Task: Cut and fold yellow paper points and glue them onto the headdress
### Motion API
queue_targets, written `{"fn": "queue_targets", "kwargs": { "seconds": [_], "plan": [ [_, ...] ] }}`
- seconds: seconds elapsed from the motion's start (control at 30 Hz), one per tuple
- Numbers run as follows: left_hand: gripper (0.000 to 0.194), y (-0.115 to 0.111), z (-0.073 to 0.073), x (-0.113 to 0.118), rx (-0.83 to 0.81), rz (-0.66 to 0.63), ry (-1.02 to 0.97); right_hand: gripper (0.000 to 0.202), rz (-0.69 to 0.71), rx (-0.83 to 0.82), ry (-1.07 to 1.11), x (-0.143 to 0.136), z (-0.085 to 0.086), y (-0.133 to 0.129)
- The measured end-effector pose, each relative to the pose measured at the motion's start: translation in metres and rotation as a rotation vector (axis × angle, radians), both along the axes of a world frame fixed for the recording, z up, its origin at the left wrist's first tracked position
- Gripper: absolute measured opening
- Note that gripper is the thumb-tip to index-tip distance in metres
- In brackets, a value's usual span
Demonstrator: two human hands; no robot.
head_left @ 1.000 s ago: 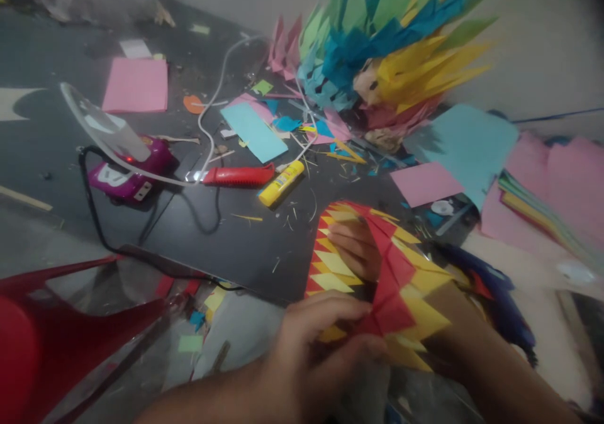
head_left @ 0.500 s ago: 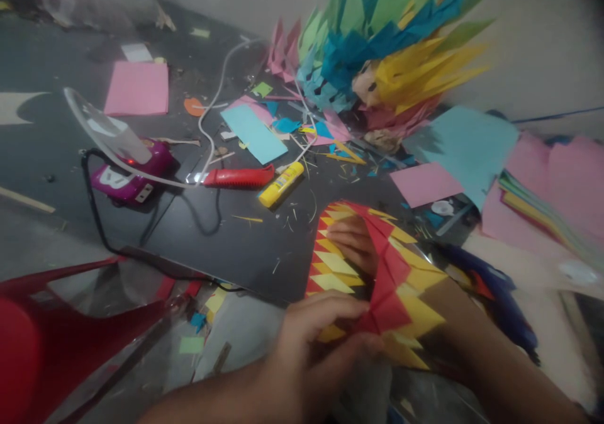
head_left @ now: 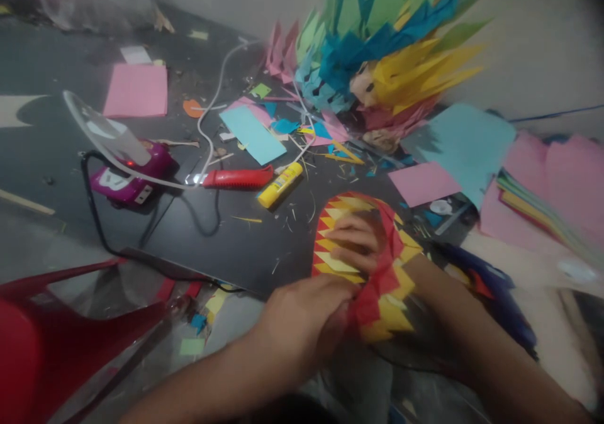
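A ring of folded paper pieces (head_left: pixel 377 304), red and yellow with a zigzag pattern, is between my two hands near the table's front edge. My left hand (head_left: pixel 306 311) is closed on its near side, fingers bent over the rim; the thumb is mostly hidden. From the right, my right hand (head_left: pixel 356 241) reaches into the ring, fingers extended leftward along the inside and supporting it. Its palm and thumb are hidden by the red band. Beyond the ring lie a yellow glue stick (head_left: pixel 280 185) and a red box cutter (head_left: pixel 238 177).
A purple power adapter (head_left: pixel 129 175) with a white plug and cords sits left. Behind stands a multicoloured folded-paper model (head_left: pixel 358 59). Pink sheets (head_left: pixel 136 89), a light blue strip (head_left: pixel 253 133) and scraps litter the dark table. A red chair (head_left: pixel 51 323) stands front left; a dark blue tool (head_left: pixel 491 298) lies right.
The ring has turned and become narrower, its near side shifting left and its far edge rising slightly. My left hand has rolled over, its back now upward. My right fingers show more inside the ring.
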State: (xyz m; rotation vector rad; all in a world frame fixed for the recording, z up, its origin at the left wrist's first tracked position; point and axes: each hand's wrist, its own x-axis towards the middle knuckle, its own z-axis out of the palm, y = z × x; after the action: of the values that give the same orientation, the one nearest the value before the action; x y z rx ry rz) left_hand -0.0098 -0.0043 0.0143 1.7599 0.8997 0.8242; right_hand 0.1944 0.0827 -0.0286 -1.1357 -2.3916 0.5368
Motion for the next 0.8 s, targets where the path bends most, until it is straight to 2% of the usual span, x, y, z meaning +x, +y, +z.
{"fn": "queue_targets", "kwargs": {
  "seconds": [0.07, 0.13, 0.27, 0.4, 0.67, 0.8],
  "plan": [
    [0.025, 0.006, 0.002, -0.003, 0.046, -0.049, 0.19, 0.031, 0.071, 0.08, -0.003, 0.004, -0.003, 0.002],
    [0.023, 0.009, 0.006, -0.004, 0.08, -0.093, 0.352, 0.029, 0.061, 0.117, -0.019, 0.005, -0.002, 0.0],
    [0.022, 0.009, 0.01, 0.0, 0.136, -0.112, 0.548, 0.022, 0.072, 0.094, -0.05, 0.001, 0.008, -0.003],
    [0.023, 0.006, 0.011, 0.004, 0.139, -0.139, 0.656, 0.018, 0.086, 0.024, -0.113, -0.003, 0.016, -0.004],
    [0.024, 0.008, 0.017, 0.005, 0.11, -0.205, 0.785, 0.018, 0.081, 0.011, -0.081, -0.002, 0.015, -0.005],
    [0.026, 0.008, 0.019, 0.008, 0.093, -0.228, 0.842, 0.017, 0.0, 0.064, -0.011, -0.014, 0.015, -0.011]
  ]
}}
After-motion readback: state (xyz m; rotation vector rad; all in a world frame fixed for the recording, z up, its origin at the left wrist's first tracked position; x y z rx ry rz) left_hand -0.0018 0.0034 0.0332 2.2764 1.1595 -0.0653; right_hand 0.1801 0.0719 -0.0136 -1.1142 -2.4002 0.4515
